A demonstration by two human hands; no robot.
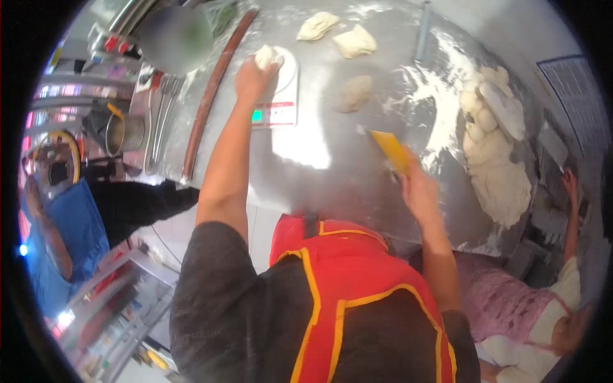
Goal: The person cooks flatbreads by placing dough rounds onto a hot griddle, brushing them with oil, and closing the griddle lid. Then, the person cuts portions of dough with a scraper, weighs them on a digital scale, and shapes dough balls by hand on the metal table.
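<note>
My left hand (254, 80) is closed on a lump of dough (267, 57) over the round plate of a white kitchen scale (287, 113), whose small display glows green. In my right hand (418, 188) is a yellow scraper (389, 150), held above the metal table (306, 185). Beyond the scale lie two dough pieces (317, 26) (355, 42), and a flatter, blurred piece (355, 93) lies between the scale and the scraper.
A long brown rolling pin (217, 96) lies left of the scale. A large dough mass (495, 153) sits on the right beside scattered flour (440, 108). A grey rod (423, 32) lies at the back. Other people are at the left (64, 236) and lower right (511, 300).
</note>
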